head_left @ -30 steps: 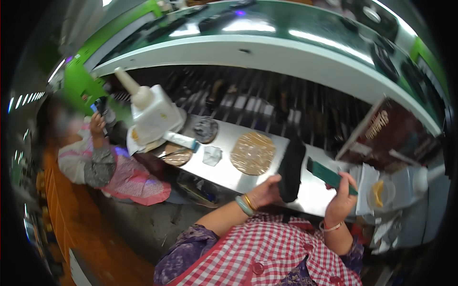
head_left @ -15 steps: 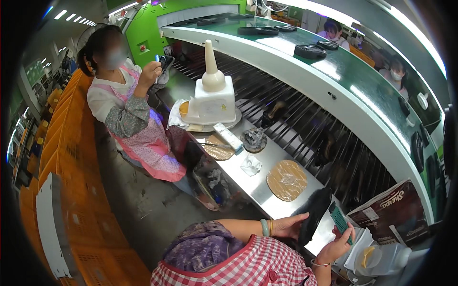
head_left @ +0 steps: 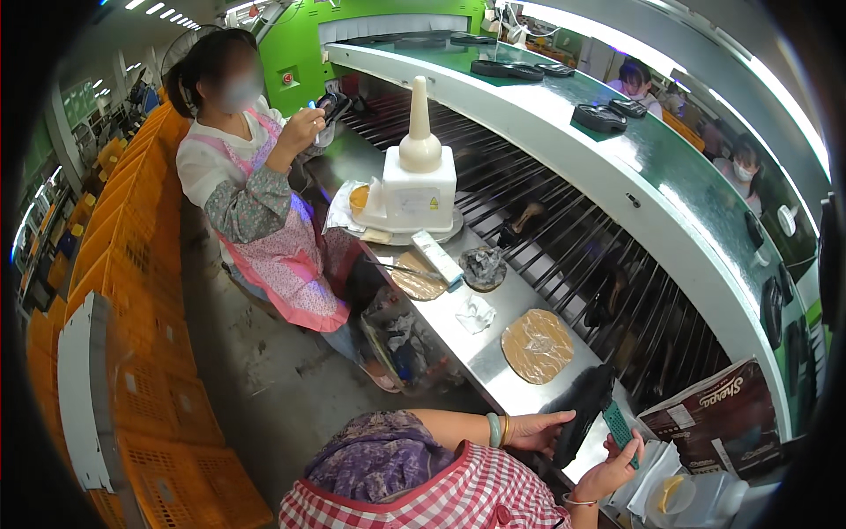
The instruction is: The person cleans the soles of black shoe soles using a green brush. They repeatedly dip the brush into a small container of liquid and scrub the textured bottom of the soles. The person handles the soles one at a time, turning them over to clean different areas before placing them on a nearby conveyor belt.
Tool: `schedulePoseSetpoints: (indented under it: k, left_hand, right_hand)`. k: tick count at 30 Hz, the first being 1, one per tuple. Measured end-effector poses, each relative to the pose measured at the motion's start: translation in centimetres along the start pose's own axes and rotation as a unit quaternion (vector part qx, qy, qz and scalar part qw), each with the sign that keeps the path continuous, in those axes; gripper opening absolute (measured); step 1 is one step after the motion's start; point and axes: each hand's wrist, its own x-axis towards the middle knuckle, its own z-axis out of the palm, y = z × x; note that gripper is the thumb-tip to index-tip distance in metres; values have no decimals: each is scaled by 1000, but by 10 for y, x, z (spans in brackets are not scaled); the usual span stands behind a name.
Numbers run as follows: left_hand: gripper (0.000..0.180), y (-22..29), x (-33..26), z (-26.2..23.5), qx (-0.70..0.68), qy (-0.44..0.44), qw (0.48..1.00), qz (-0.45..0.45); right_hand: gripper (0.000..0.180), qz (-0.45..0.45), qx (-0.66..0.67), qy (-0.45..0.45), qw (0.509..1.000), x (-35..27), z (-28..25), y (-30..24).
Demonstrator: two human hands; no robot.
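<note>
My left hand grips a black shoe, held on a slant over the near end of the metal bench; its details are too dark to make out. In my right hand is a flat green dotted piece, pinched between fingers and thumb close beside the shoe. I cannot tell its exact kind. Just beyond the shoe lies a round tan pad wrapped in clear film. Past that are a crumpled white tissue and a round pad with dark grey wrapping.
A white dispenser with a cream cone stands farther along the bench. Beyond runs a rack of metal rods below a green conveyor carrying black soles. At right sit a dark bag and a clear bottle. A co-worker works at left.
My right hand has brought the green piece slightly left, closer to the shoe. The whole view has shifted a little. My left hand keeps its grip on the shoe.
</note>
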Motion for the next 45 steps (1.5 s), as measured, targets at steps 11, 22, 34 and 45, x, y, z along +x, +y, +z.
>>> schedulePoseSetpoints:
  k: [11, 22, 34, 45]
  left_hand:
    - [64, 3, -7, 14, 35, -2, 999, 21]
    - [65, 4, -5, 3, 5, -30, 1000, 2]
    - [70, 8, -10, 10, 5, -7, 1000, 8]
    - [59, 4, -3, 2, 49, 4, 999, -1]
  right_hand:
    - [29, 17, 46, 17, 999, -15, -6, 15]
    - [39, -199, 123, 198, 952, 85, -106, -28]
    - [28, 34, 110, 20, 993, -6, -17, -1]
    - [27, 14, 117, 26, 993, -3, -28, -12]
